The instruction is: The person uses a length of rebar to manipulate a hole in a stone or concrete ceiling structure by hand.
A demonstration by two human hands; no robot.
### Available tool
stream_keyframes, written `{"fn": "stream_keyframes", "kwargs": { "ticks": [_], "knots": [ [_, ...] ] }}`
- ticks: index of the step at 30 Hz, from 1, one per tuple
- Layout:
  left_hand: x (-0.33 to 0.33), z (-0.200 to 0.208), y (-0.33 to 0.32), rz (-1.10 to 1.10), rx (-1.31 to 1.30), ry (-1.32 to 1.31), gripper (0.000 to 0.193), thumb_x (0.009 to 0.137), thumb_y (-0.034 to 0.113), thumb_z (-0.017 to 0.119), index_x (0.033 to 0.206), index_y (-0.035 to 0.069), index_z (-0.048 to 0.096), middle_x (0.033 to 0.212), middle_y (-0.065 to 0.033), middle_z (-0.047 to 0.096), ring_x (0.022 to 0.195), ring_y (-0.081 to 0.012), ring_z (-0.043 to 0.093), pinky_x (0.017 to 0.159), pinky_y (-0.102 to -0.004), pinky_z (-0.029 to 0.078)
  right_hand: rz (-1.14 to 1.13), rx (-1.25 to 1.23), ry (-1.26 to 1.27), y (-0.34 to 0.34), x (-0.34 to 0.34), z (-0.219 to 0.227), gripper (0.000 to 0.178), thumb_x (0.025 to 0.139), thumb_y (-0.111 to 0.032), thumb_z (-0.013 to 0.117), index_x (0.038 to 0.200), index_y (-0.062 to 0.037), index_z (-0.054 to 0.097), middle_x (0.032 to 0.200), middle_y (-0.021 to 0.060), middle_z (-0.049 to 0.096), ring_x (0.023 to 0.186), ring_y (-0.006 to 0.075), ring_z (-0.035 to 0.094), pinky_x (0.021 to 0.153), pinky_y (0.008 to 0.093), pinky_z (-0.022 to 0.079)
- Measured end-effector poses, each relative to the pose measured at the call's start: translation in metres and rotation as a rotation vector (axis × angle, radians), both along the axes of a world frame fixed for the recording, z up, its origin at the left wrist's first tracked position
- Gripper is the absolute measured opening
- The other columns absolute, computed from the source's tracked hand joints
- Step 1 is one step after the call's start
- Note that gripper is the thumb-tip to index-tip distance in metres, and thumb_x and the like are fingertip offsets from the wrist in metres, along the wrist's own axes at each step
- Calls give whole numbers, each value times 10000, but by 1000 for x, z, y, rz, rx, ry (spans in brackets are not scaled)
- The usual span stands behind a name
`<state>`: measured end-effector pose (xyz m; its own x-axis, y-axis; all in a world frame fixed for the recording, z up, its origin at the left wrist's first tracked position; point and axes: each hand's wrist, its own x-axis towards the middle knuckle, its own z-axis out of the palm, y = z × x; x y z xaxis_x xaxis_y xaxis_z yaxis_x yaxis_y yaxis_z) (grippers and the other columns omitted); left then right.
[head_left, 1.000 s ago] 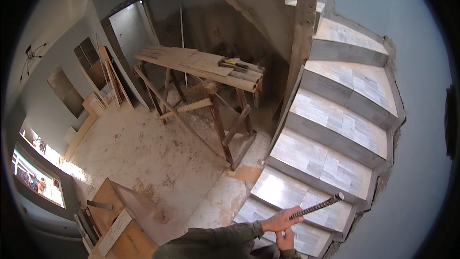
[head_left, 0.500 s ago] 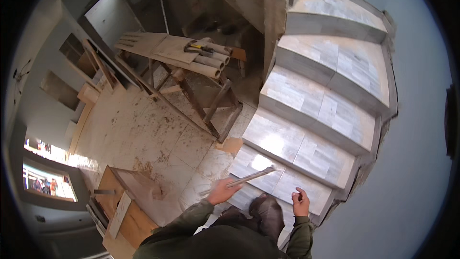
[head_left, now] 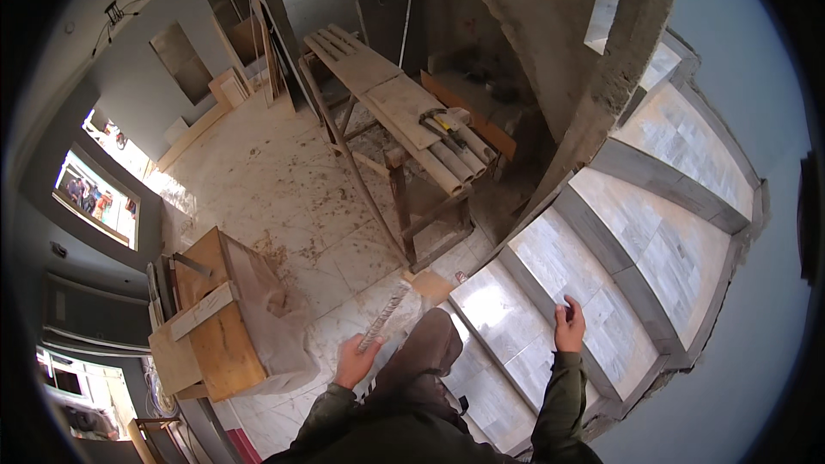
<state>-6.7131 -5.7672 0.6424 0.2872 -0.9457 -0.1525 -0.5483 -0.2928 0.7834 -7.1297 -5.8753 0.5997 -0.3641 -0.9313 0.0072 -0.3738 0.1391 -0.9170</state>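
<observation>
My left hand (head_left: 353, 363) is closed around a long, pale rod with spiral grooves, which looks like a masonry drill bit (head_left: 384, 316). Its free end slants up and to the right, over the tiled floor beside my leg. Over the grey tiled stairs (head_left: 550, 258), my right hand (head_left: 568, 328) is raised with loosely curled fingers apart and nothing visible in them. It appears clear of the steps. My bent knee (head_left: 434, 335) shows between the two hands.
A trestle bench (head_left: 387, 86) carries pipes, boards and a yellow-and-black tool (head_left: 445, 122). Left of me, a wooden cabinet (head_left: 215, 326) has plastic over its side and boards on it. A concrete post (head_left: 632, 51) and a blue-grey wall (head_left: 756, 69) flank the stairs.
My view has turned left, so the stairs sit further right. The drill bit has swung from pointing right across the steps to pointing more upright over the floor.
</observation>
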Motion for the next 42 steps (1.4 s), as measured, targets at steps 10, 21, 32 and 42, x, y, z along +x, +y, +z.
{"fn": "stream_keyframes", "kwargs": {
  "ticks": [10,21,32,42],
  "knots": [
    [-13,23,-99,192,104,64,350,811,234,634,619,-26,498,498,-109,457,469,-159,384,469,-340,346,324,211,170,-182,66,0,336,809,-211,610,1094,-49,537,755,110,629,673,189,604,637,314,479],
    [-5,66,-31,477,446,-49,463,784,332,635,538,-20,460,466,-170,451,430,-280,436,447,-413,329,599,148,437,-389,196,-12,398,791,-235,548,1148,-69,486,791,193,613,782,354,594,709,451,464],
    [-106,-31,163,814,682,33,280,840,356,587,973,112,622,778,-96,626,621,-200,550,557,-316,431,587,173,866,-566,289,-93,535,831,-265,526,1263,-21,325,1255,207,414,1113,326,451,875,409,417],
    [-100,2,54,781,1111,-9,316,892,313,520,885,37,673,636,-91,591,560,-158,504,469,-337,387,667,405,658,-599,296,-133,477,751,-133,541,1156,28,348,944,249,576,851,391,584,770,480,445]
  ]
}}
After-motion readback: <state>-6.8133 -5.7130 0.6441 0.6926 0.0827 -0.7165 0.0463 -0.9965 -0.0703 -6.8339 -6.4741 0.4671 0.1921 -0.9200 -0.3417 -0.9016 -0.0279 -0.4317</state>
